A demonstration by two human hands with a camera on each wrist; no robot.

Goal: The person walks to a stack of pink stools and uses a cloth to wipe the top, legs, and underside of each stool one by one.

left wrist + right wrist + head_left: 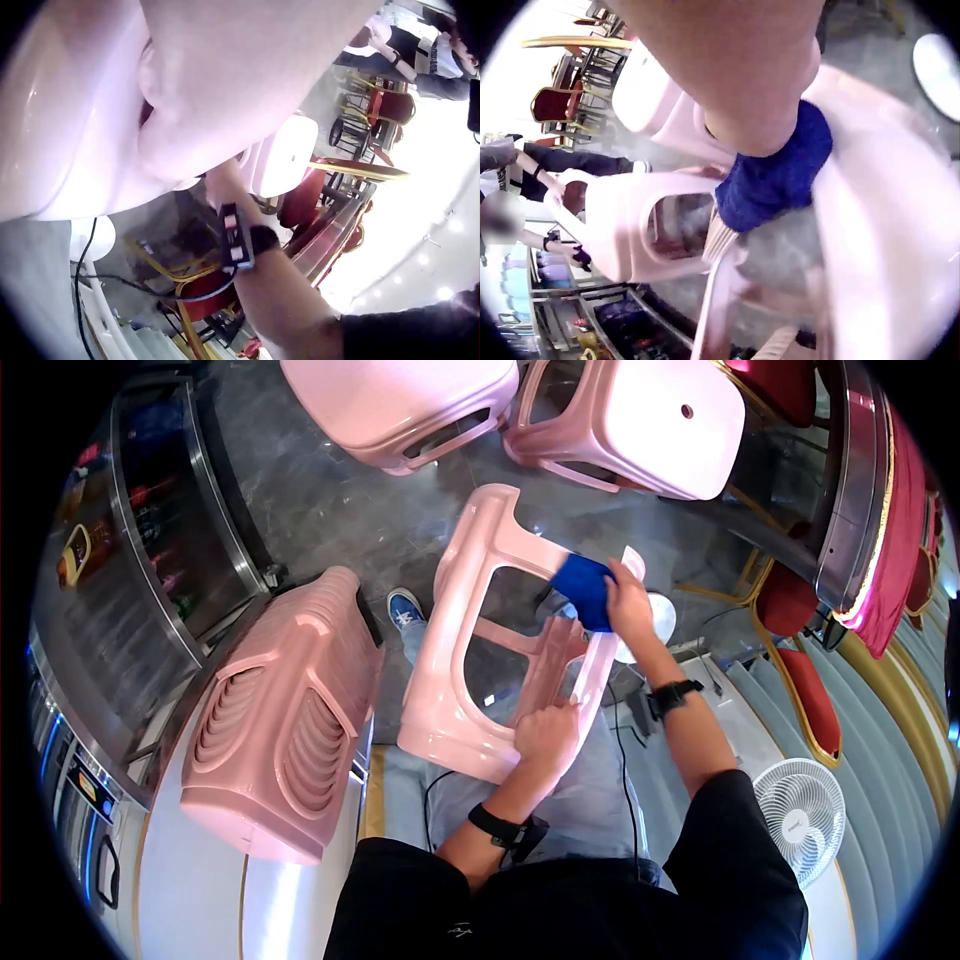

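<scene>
While my left hand (547, 735) rests, fingers spread, on the pink plastic stool (440, 695) tipped across my lap, my right hand (630, 600) bunches the blue cloth (583, 590) against one leg. Mid-wipe, I judge. Next: firm strokes along that leg.

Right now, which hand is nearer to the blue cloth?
Right. The right hand holds the blue cloth against the pink stool; the left hand rests lower on the stool, apart from the cloth.
</scene>
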